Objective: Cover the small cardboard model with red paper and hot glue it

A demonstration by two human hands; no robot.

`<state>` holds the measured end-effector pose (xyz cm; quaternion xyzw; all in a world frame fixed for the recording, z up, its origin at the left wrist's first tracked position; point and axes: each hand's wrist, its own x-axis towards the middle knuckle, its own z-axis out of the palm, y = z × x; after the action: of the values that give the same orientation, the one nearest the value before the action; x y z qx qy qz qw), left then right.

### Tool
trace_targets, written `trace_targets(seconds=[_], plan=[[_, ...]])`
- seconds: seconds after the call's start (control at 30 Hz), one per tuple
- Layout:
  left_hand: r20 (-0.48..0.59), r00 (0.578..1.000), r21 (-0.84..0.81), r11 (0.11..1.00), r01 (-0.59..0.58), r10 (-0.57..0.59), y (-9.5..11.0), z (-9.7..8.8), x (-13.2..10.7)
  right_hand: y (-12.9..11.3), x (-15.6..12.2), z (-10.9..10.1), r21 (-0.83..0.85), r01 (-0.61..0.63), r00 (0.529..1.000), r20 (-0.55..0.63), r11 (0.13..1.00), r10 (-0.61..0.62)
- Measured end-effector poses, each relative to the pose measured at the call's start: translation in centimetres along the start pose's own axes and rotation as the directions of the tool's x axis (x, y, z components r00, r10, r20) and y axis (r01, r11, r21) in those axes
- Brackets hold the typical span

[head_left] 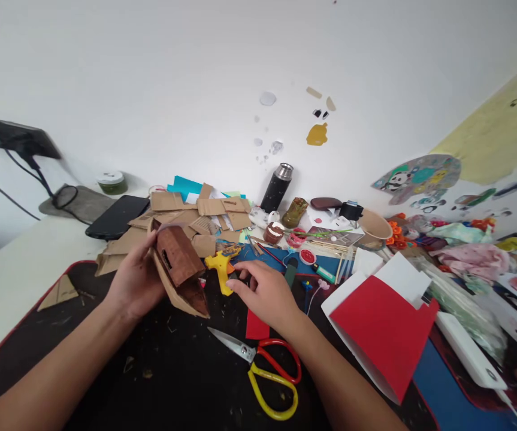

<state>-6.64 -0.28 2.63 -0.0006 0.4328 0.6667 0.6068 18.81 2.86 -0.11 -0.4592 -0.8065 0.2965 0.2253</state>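
Observation:
My left hand (pixel 133 276) is wrapped round a cardboard model (pixel 181 256), tilted, with a brown-painted, roof-like top, a dark slot in its side and bare cardboard edges. Just right of the model lies a yellow glue gun (pixel 220 269) with an orange trigger. My right hand (pixel 265 294) is beside the glue gun's handle, thumb and forefinger apart and the other fingers curled; whether a fingertip touches the gun I cannot tell. Below, scissors (pixel 253 357) with one red and one yellow handle lie slightly open on the black mat. A red paper strip (pixel 257 325) is partly under my right hand.
Cardboard scraps (pixel 175 202) are piled behind the model. A black thermos (pixel 277 187) leans near the wall among small pots. To the right lie a red sheet (pixel 381 332) and a white power strip (pixel 471 350). A black phone-like slab (pixel 118 216) rests at left.

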Motion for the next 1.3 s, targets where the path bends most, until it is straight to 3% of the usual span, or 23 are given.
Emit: trace_targets(seconds=[0.2,0.5,0.67,0.77,0.97,1.03,1.13,1.2,1.3], plan=[[0.051,0.998,-0.015,1.000,0.025,-0.025,-0.2,-0.8,0.6,-2.5,2.3,1.5,-0.308,-0.087,0.989,0.087,0.947,0.119],[0.061,0.997,-0.062,0.997,0.043,-0.040,-0.7,-0.8,0.8,-3.7,3.5,2.8,-0.401,-0.166,0.966,0.116,0.901,0.230],[0.104,0.994,-0.099,0.994,0.048,-0.038,-0.9,-0.9,0.9,-2.1,3.0,3.7,-0.260,-0.185,0.981,0.013,0.948,0.195],[0.096,0.995,-0.111,0.993,0.048,-0.037,-0.9,-1.0,0.9,-0.6,2.7,4.1,0.027,-0.136,0.981,-0.136,0.990,0.138],[0.133,0.990,-0.076,0.996,0.055,-0.045,-0.8,-1.7,1.5,1.0,2.9,3.1,0.296,-0.053,0.954,-0.268,0.954,0.136],[0.115,0.992,-0.084,0.994,0.063,-0.053,-0.9,-1.6,1.4,0.9,2.9,2.1,0.430,-0.021,0.942,-0.294,0.903,0.162],[0.083,0.995,-0.108,0.992,0.059,-0.050,-0.9,-1.1,1.1,0.4,2.5,0.7,0.786,0.034,0.908,-0.283,0.617,0.309],[0.066,0.996,-0.106,0.993,0.060,-0.053,-0.7,-0.7,0.8,0.0,2.1,0.2,0.891,0.041,0.891,-0.238,0.452,0.388],[0.048,0.998,-0.100,0.993,0.056,-0.052,-0.3,-0.4,0.5,-0.5,1.6,0.4,0.959,-0.007,0.892,-0.122,0.284,0.436]])
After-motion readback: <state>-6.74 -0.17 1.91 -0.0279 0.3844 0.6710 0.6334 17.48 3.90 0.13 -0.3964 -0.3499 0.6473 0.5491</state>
